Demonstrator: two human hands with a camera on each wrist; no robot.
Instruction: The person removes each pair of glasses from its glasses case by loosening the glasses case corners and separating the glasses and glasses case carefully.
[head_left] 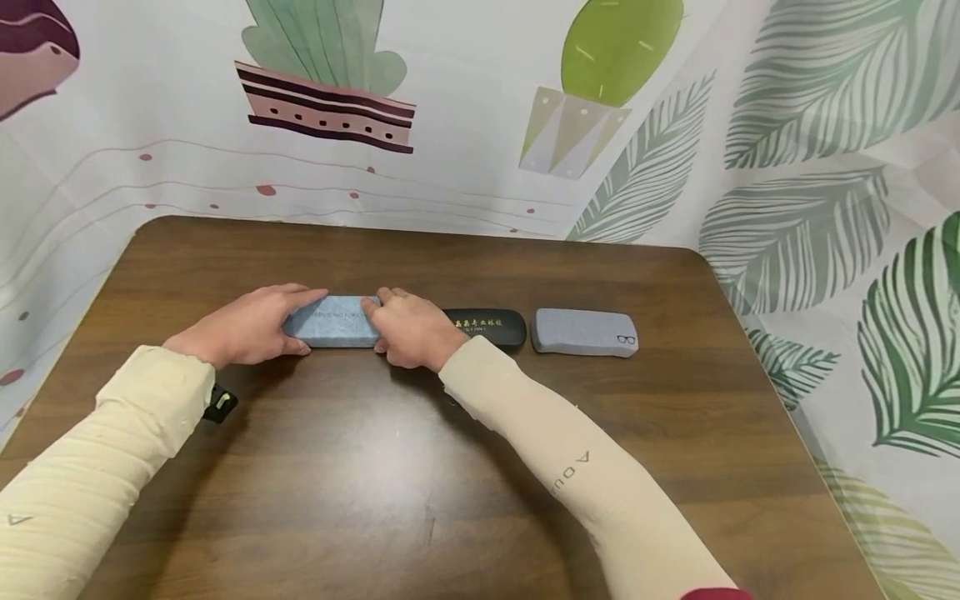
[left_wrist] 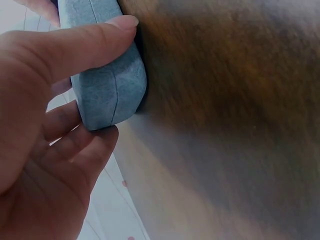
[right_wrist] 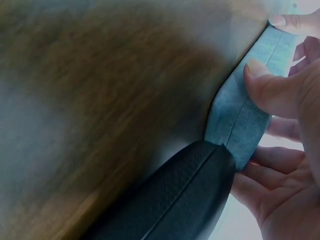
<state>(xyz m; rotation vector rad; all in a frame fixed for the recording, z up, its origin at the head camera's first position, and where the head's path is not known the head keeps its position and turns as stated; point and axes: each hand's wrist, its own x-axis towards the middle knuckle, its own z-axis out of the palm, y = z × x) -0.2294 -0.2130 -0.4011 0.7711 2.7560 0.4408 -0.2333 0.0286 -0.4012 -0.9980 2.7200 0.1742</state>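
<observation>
A light blue glasses case [head_left: 333, 323] lies on the wooden table, its long side facing me. My left hand [head_left: 251, 327] grips its left end, thumb on the near side and fingers round the far side. At the other end my right hand [head_left: 412, 327] holds it the same way, the thumb [right_wrist: 270, 90] pressed to the near face. In the left wrist view a seam runs along the side of the case [left_wrist: 112, 90]. Right beside its right end sits a black glasses case [head_left: 491, 327] with gold lettering, partly covered by my right hand and wrist.
A grey glasses case [head_left: 585, 332] with a small glasses print lies to the right of the black one. The brown tabletop [head_left: 360, 483] reaches back to a white cloth [head_left: 465, 125] printed with cacti and leaves. A dark strap piece [head_left: 220, 403] shows under my left wrist.
</observation>
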